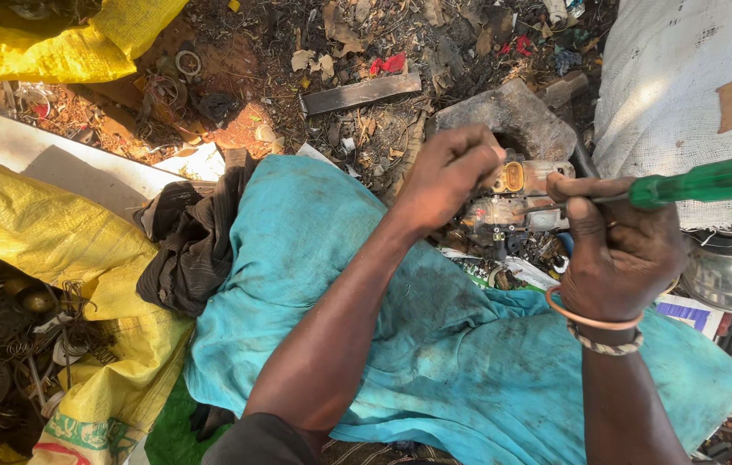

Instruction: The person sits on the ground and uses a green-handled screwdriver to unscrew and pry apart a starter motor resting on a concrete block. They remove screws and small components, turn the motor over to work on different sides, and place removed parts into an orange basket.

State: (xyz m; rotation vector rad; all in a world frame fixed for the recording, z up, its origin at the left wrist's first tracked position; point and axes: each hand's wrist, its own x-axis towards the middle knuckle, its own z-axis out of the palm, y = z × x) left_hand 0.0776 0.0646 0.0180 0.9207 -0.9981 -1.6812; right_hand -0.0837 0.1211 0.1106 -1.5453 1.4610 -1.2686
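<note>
Part [516, 202]: small, grimy metal assembly with an orange-yellow insert, resting against a grey stone [512, 116] just past the turquoise cloth [400, 344] over the lap; left hand [447, 176]: closed over the part's left end, fingers curled round it, pinning it in place; right hand [620, 250]: wrapped shut round a screwdriver [701, 181] with a green handle, the shaft lying level and its tip at the part's right side, touching or all but; step in hand, as judged: working a fastener or seam on the part with the tip; next move calls for a steady brace from the left hand and the tip kept seated, lest it slip toward the fingers. Around: yellow sacks [47, 232] to the left; dark rag [189, 241] beside the cloth; steel bowl [731, 271] at right; white sack [684, 86] above it; littered earth beyond.
</note>
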